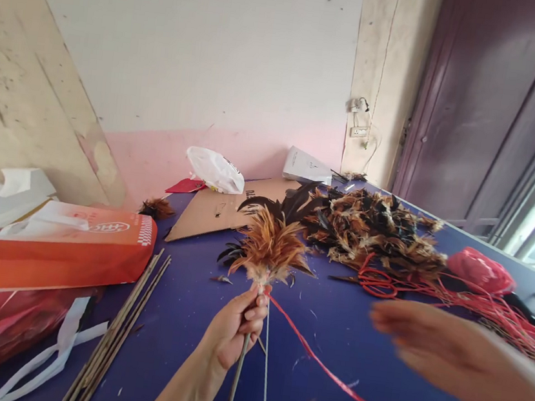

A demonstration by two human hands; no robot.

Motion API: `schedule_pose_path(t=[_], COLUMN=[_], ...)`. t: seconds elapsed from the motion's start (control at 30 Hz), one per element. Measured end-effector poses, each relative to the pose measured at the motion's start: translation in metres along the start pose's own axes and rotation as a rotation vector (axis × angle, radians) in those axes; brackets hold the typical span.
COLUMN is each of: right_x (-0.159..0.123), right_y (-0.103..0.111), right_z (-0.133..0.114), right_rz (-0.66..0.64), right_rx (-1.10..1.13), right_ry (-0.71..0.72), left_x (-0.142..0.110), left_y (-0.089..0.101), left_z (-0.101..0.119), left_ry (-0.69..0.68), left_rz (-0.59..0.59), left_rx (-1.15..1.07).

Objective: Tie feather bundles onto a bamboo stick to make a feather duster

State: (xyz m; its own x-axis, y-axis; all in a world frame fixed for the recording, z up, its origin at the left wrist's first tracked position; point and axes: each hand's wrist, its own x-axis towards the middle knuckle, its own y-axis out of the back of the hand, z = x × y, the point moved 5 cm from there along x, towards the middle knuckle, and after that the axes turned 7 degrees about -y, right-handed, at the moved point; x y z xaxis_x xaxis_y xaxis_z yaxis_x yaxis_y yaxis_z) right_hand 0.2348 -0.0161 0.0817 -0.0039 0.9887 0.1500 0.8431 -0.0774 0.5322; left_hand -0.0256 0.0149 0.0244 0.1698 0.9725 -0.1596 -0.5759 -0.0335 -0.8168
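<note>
My left hand (241, 327) is closed around the top of a thin stick (236, 379), just under a bunch of brown and black feathers (272, 243) fixed at its end. From the binding at my fingers a pink plastic string (325, 369) runs down to the lower right. My right hand (419, 333) is over the table on the right, smeared by motion, apart from the feathers and string; its fingers are too blurred to read. Nearest to it lie red-handled scissors (378, 283) and a tangle of pink string (483, 311).
A heap of loose feathers (375, 230) covers the back right of the blue table (192, 341), beside a pink string ball (480, 271). Cardboard (207, 216) lies at the back. On the left are an orange tissue box (66, 247), a bundle of sticks (117, 332) and white strips (63, 338).
</note>
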Motion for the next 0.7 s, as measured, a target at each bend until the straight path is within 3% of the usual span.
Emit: schedule_pose_path(t=[0.1,0.17,0.23,0.3,0.4,0.5,0.6,0.7], right_x=[0.009,0.011,0.007,0.004,0.000,0.001,0.016,0.036], right_y=[-0.079,-0.125,-0.150,-0.152,-0.135,-0.129,-0.130,-0.132], right_z=[-0.033,-0.043,-0.044,-0.043,-0.045,-0.052,-0.060,-0.063], right_rz=[-0.434,-0.596,-0.685,-0.627,-0.492,-0.464,-0.286,-0.112], right_rx=[0.341,0.520,0.552,0.529,0.454,0.233,0.036,0.088], right_ry=[-0.072,-0.186,-0.272,-0.275,-0.192,-0.003,0.197,0.215], left_x=[-0.003,-0.003,-0.002,0.000,0.000,-0.001,-0.002,-0.003], left_y=[0.008,0.016,0.023,0.027,0.027,0.026,0.026,0.024], left_z=[0.000,0.004,0.010,0.013,0.014,0.014,0.014,0.011], left_ry=[-0.005,-0.022,-0.050,-0.069,-0.080,-0.101,-0.146,-0.167], left_rz=[0.016,0.020,0.031,0.045,0.047,0.049,0.038,0.019], left_rx=[0.003,-0.008,-0.009,0.020,0.120,0.186,0.212,0.257])
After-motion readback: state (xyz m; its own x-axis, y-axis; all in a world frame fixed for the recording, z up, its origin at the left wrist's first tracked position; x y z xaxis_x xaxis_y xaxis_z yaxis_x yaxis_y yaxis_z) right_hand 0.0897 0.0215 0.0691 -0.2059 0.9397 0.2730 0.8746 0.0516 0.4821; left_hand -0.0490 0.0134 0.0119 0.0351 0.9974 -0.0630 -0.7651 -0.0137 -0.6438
